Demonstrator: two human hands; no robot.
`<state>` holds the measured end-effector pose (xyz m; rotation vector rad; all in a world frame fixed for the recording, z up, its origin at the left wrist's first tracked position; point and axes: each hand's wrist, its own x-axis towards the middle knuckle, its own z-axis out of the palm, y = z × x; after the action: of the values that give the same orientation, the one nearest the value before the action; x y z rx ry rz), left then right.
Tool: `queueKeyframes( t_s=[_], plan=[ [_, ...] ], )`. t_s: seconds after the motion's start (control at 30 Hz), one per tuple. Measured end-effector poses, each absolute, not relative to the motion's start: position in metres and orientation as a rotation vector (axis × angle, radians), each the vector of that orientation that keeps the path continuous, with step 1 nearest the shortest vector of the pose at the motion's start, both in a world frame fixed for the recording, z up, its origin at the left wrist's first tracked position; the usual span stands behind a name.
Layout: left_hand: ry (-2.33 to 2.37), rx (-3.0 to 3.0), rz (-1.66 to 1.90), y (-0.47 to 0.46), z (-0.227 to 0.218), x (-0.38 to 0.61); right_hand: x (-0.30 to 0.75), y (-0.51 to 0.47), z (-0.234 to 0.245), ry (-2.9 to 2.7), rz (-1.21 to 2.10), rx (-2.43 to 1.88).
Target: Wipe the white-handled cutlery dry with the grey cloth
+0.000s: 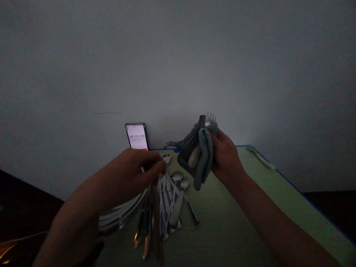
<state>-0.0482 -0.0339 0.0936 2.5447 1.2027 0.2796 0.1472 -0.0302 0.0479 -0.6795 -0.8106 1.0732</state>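
Observation:
My right hand (227, 157) is closed round a folded grey-and-dark checked cloth (205, 157) with a fork (210, 118) wrapped in it. The fork's tines stick up from the cloth, and its pale handle end shows through a fold lower down. Over the pile of cutlery, my left hand (141, 167) has its fingers pinched together; what is between them, if anything, is hidden. Just right of those fingertips lies a spoon (167, 158). Below it are another spoon (177, 176), a pale-handled fork (179, 204) and several knives (147, 237).
A phone (137, 136) with a lit timer screen leans against the wall at the back. Plates (119, 215), partly hidden by my left arm, stand at the left. A pale-handled utensil (261, 158) lies near the right edge of the blue-rimmed green table (222, 222).

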Motion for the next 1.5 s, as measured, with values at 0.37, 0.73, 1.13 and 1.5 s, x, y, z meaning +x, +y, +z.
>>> queueKeyframes(
  t_s=[0.37, 0.73, 1.13, 1.5],
  plan=[
    [1.209, 2.679, 0.25, -0.044, 0.079, -0.017, 0.134, -0.033, 0.045, -0.722, 1.307, -0.5],
    [1.188, 2.614, 0.06, -0.036, 0.091, -0.042, 0.146, -0.02, 0.036, -0.736, 1.314, -0.547],
    [1.18, 2.603, 0.154, -0.027, 0.072, -0.025, 0.137, -0.024, 0.033, -0.74, 1.214, -0.616],
    [1.155, 2.598, 0.099, -0.034, 0.077, -0.021, 0.155, -0.02, 0.036, -0.865, 1.328, -0.645]
  ],
)
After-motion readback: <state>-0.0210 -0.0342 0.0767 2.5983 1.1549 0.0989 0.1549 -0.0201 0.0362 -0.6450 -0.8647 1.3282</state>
